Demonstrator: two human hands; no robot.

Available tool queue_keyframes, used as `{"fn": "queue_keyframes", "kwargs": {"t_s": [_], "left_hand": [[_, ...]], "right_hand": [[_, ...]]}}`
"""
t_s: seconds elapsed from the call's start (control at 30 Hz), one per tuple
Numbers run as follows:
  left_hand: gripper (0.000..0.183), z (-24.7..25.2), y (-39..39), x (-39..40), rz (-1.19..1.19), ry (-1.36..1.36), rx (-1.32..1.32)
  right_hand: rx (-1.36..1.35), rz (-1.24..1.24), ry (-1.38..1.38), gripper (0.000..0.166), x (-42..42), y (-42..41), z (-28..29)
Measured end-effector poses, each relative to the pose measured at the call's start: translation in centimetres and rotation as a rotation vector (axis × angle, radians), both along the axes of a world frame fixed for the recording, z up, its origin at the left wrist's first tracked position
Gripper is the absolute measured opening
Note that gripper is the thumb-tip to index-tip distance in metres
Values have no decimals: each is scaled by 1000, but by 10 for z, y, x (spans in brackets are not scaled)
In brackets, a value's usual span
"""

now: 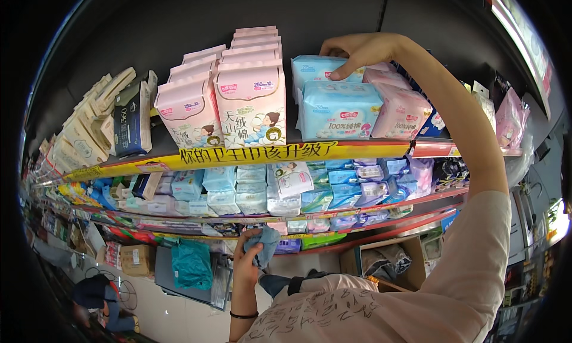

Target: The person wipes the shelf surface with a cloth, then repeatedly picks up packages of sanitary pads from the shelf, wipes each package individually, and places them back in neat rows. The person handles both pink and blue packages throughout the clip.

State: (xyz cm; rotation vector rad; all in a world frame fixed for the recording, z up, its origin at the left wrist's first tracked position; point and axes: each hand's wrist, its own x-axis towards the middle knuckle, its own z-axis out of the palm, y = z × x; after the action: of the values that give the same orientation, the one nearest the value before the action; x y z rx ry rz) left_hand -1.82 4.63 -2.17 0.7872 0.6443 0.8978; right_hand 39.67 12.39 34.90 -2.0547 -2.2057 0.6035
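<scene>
On the top shelf my right hand reaches over a light-blue pack of sanitary pads, thumb on its front and fingers over its top. A second light-blue pack stands right in front of it. Pink packs of like shape sit against their right side. Lower down, in front of the bottom shelves, my left hand holds a crumpled blue-grey cloth. Left of the blue packs, two rows of pale pink sanitary pad packs run back into the shelf.
A yellow strip with writing edges the top shelf. Lower shelves hold many packs. On the floor side are an open cardboard box, a teal plastic bag and a closed carton. Another person crouches at lower left.
</scene>
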Motion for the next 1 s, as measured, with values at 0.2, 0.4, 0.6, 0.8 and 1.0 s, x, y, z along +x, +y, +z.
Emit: {"fn": "queue_keyframes", "kwargs": {"t_s": [0.2, 0.4, 0.6, 0.8, 1.0], "left_hand": [[38, 2, 1, 4, -8, 29, 41], [41, -1, -1, 10, -49, 24, 18], [43, 3, -3, 17, -76, 84, 19], [39, 6, -7, 21, -129, 49, 7], [37, 4, -15, 16, -108, 119, 76]], "right_hand": [[-80, 57, -54, 78, -2, -3, -2], [137, -10, -102, 54, -7, -1, 3], [190, 184, -8, 55, -31, 12, -11], [190, 254, -54, 53, -33, 14, -20], [217, 236, -97, 53, -33, -1, -14]]}}
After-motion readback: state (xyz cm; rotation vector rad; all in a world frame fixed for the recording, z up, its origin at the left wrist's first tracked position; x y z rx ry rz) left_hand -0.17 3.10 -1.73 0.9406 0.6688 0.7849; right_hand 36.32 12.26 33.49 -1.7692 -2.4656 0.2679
